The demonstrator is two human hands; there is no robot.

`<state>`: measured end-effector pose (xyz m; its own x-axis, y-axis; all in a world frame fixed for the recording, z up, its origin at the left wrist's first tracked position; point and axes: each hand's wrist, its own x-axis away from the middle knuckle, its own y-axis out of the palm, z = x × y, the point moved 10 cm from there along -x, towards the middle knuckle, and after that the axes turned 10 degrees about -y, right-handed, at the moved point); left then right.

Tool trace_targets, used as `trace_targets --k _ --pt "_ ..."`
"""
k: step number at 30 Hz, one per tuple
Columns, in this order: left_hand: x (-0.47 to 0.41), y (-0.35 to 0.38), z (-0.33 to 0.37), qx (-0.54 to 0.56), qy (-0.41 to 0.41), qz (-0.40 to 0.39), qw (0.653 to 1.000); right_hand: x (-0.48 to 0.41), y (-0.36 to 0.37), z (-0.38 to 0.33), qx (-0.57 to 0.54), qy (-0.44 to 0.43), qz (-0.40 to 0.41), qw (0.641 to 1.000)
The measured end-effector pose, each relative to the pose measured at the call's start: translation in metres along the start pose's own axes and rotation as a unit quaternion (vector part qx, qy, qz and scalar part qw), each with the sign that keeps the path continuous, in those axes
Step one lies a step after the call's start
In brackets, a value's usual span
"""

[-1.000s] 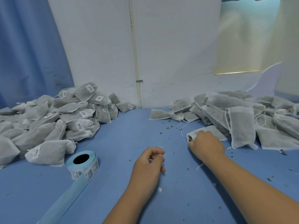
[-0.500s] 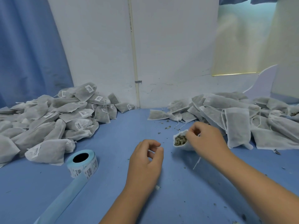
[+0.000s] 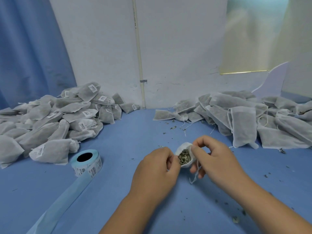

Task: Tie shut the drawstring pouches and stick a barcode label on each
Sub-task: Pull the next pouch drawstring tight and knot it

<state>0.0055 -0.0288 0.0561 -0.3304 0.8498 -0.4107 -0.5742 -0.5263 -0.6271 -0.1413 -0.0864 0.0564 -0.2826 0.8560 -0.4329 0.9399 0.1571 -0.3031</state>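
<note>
- Pinching the rim of a small white mesh drawstring pouch (image 3: 184,157), the left hand (image 3: 157,168) grips its left edge and the right hand (image 3: 217,160) grips its right edge.
- The pouch is over the blue table (image 3: 118,191), its mouth open, with dried herbs inside.
- A pale blue roll of barcode labels (image 3: 87,162) lies to the left.

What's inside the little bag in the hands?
Dried greenish leaf bits show in the pouch's open mouth. Its cloth, the left hand and the right hand hide anything deeper.

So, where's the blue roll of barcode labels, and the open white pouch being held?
Blue roll of barcode labels (image 3: 88,168): head view, labelled side.
Open white pouch (image 3: 183,146): head view, upper rim.
</note>
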Motion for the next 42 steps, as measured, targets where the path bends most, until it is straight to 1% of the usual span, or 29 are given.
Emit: trace_targets --k 2,5,7,11,15,18,25,28,32,34,37,39,40,42 --pt "0.0 0.001 0.003 -0.01 0.006 -0.001 1.0 0.002 -0.003 -0.003 0.021 -0.014 0.003 1.0" --pt "0.002 0.003 0.006 -0.004 0.012 -0.008 1.0 0.003 -0.008 -0.001 -0.02 0.004 0.028 0.999" --pt "0.003 0.004 0.008 -0.007 0.017 -0.01 1.0 0.003 -0.008 0.002 -0.033 0.02 0.028 0.999" --pt "0.005 0.003 0.013 -0.004 0.032 -0.006 0.999 0.0 -0.008 0.003 0.013 0.022 0.001 1.0" --pt "0.008 0.004 0.022 -0.013 0.064 -0.006 0.998 0.002 -0.009 -0.002 0.035 0.025 -0.01 0.999" --pt "0.012 0.005 0.028 -0.015 0.088 -0.007 0.996 0.006 -0.006 -0.002 0.054 0.043 -0.041 0.997" --pt "0.021 0.008 0.042 -0.044 0.136 -0.027 0.989 0.007 -0.004 0.005 0.039 0.083 -0.095 0.991" --pt "0.026 0.012 0.052 -0.062 0.169 -0.036 0.983 0.007 -0.005 0.01 0.075 0.096 -0.109 0.987" --pt "0.033 0.019 0.066 -0.084 0.223 -0.05 0.97 0.002 -0.006 0.011 0.156 0.088 -0.097 0.979" --pt "0.036 0.021 0.07 -0.048 0.225 -0.06 0.971 -0.001 -0.006 0.008 0.217 0.068 -0.096 0.969" --pt "0.036 0.024 0.068 0.012 0.199 -0.077 0.977 -0.005 -0.002 0.003 0.284 0.031 -0.093 0.954" --pt "0.031 0.024 0.059 0.047 0.16 -0.083 0.982 -0.007 -0.004 0.003 0.272 0.023 -0.074 0.959" --pt "0.028 0.023 0.054 0.062 0.138 -0.083 0.985 -0.007 -0.005 0.004 0.239 0.03 -0.069 0.968" --pt "0.023 0.018 0.046 0.076 0.116 -0.066 0.988 -0.002 -0.001 0.008 0.109 0.06 -0.092 0.988"
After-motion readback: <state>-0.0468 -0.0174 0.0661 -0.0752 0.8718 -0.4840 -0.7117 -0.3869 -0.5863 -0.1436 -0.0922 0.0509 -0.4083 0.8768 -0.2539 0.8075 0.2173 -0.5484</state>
